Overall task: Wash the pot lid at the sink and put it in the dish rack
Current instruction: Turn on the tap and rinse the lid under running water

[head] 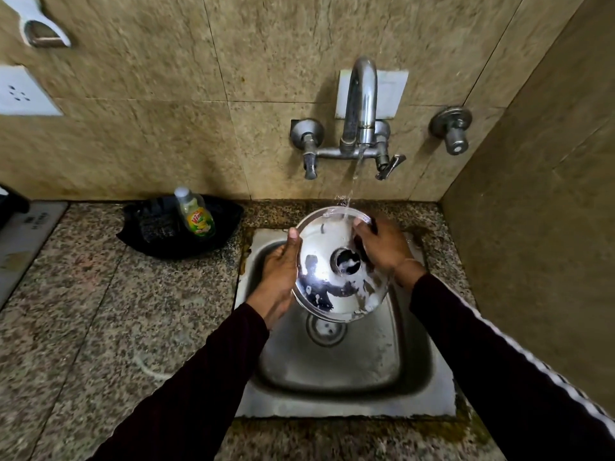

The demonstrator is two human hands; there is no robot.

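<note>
A shiny steel pot lid (327, 261) is tilted over the steel sink (336, 364), its inner side facing me, with soap foam near its centre and lower edge. My left hand (279, 277) grips the lid's left rim. My right hand (382, 249) lies on the lid's right side, fingers curled over something dark that I cannot make out. Water runs from the wall tap (361, 108) onto the lid's top edge. No dish rack is in view.
A dish soap bottle (196, 214) stands in a black tray (166, 234) with a dark scrubber on the granite counter (100, 311) left of the sink. Tiled walls close in behind and on the right. A separate valve (452, 129) sticks out of the wall.
</note>
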